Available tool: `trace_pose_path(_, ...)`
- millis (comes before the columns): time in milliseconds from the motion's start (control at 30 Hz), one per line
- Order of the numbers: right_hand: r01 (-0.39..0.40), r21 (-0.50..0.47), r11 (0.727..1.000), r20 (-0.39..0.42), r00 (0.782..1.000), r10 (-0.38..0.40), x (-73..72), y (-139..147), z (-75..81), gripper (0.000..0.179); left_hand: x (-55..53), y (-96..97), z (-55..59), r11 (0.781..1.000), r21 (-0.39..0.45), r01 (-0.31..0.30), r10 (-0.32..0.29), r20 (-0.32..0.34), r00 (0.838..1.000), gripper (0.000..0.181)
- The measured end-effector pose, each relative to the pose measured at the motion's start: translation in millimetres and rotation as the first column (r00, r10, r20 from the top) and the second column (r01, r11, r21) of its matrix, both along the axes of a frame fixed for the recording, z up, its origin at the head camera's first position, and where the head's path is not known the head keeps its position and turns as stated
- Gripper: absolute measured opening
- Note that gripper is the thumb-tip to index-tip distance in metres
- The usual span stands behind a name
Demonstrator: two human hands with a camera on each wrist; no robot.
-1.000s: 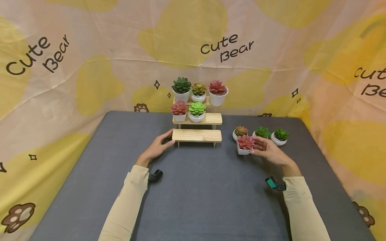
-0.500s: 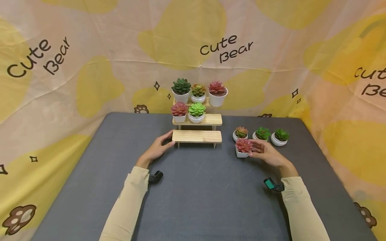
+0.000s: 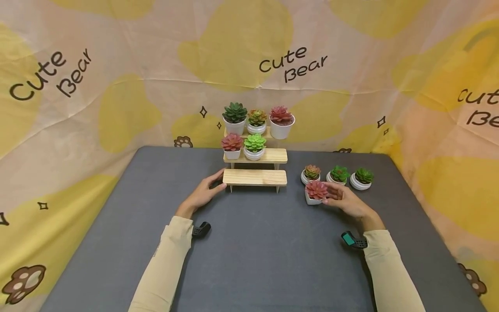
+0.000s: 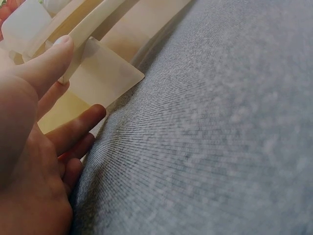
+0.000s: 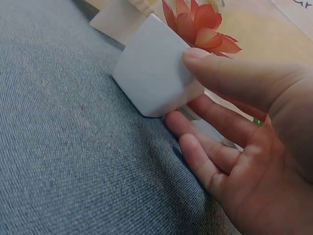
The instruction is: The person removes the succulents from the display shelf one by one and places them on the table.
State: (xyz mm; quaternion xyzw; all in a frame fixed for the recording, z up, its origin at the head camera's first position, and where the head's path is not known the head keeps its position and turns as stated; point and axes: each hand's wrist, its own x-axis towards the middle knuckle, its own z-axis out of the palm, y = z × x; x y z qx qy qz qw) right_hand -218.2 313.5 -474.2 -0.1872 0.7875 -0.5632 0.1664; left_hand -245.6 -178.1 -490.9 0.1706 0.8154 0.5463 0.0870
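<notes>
From the near side of the dark grey bench (image 3: 249,260), two cream cloth sleeves (image 3: 161,264) reach in. The left hand (image 3: 200,193) lightly holds the left end of the lowest pale wooden step (image 3: 254,177), thumb at its front edge. Toward the bench's right edge, the right hand (image 3: 347,201) grasps a small square white pot with a pink-red succulent (image 3: 315,193) between thumb and fingers. This pot is to the right of the step and apart from it; whether its base touches the bench, I cannot tell. Compared with one second ago, it has come slightly toward the near edge; in the last half second it hardly moves, and the left hand stays in place. In my judgement, the grip is settled and the work is in a slow moment.

Just behind, toward the far right corner, are three round white pots (image 3: 360,183) with small succulents. Farther, the middle wooden step (image 3: 274,155) carries two potted succulents, and the highest wooden step (image 3: 268,132) three. Past the far edge hangs a printed yellow-and-cream fabric (image 3: 234,47).
</notes>
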Motion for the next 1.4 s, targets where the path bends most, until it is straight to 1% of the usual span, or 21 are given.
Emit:
trace_pose_path(67, -0.003, 0.015, 1.000, 0.000, 1.000, 0.003, 1.6, 1, -0.8, 0.068, 1.0, 1.2, -0.2, 1.000, -0.001, 0.001, -0.001, 0.014, 1.000, 0.064)
trace_pose_path(100, -0.005, 0.020, 1.000, 0.003, 1.000, 0.005, 2.4, 2, -1.1, 0.068, -0.4, 0.9, -5.0, 1.000, -0.001, -0.001, 0.001, 0.014, 1.000, 0.065)
trace_pose_path(200, -0.011, 0.026, 1.000, 0.008, 1.000, 0.010, 4.1, 3, -1.7, 0.068, 1.0, 0.9, -7.6, 1.000, -0.004, -0.003, 0.003, 0.016, 1.000, 0.065)
trace_pose_path(433, -0.007, 0.006, 1.000, 0.016, 1.000, 0.007, 3.4, 2, -2.8, 0.069, 2.1, -0.2, -8.3, 1.000, -0.010, -0.004, 0.004, -0.008, 1.000, 0.066)
trace_pose_path(700, -0.023, 0.001, 1.000, 0.013, 1.000, 0.023, 3.5, 4, -0.9, 0.073, 0.5, -0.9, -8.9, 1.000, 0.006, -0.006, 0.006, 0.001, 1.000, 0.065)
trace_pose_path(800, -0.035, 0.008, 0.999, 0.019, 0.999, 0.035, 4.2, 5, 2.5, 0.073, 0.0, -0.7, -7.9, 1.000, 0.008, -0.005, 0.005, 0.000, 1.000, 0.065)
trace_pose_path(967, -0.053, 0.000, 0.999, 0.036, 0.998, 0.053, 5.3, 8, 10.4, 0.072, 0.1, 0.4, -4.4, 1.000, -0.017, -0.016, 0.016, 0.004, 1.000, 0.065)
trace_pose_path(1100, -0.046, -0.003, 0.999, 0.019, 0.999, 0.046, 6.7, 9, 17.0, 0.074, 0.6, 1.5, 1.1, 0.999, -0.040, -0.008, 0.009, 0.015, 1.000, 0.065)
trace_pose_path(1233, -0.051, -0.012, 0.999, 0.003, 0.999, 0.051, 7.9, 9, 23.4, 0.073, 2.6, 2.1, 5.4, 0.999, -0.042, -0.002, 0.003, 0.025, 1.000, 0.065)
trace_pose_path(1400, -0.054, -0.027, 0.998, -0.023, 0.998, 0.053, 10.7, 11, 31.6, 0.068, 2.1, 0.6, 1.5, 1.000, -0.028, -0.011, 0.011, 0.008, 1.000, 0.065)
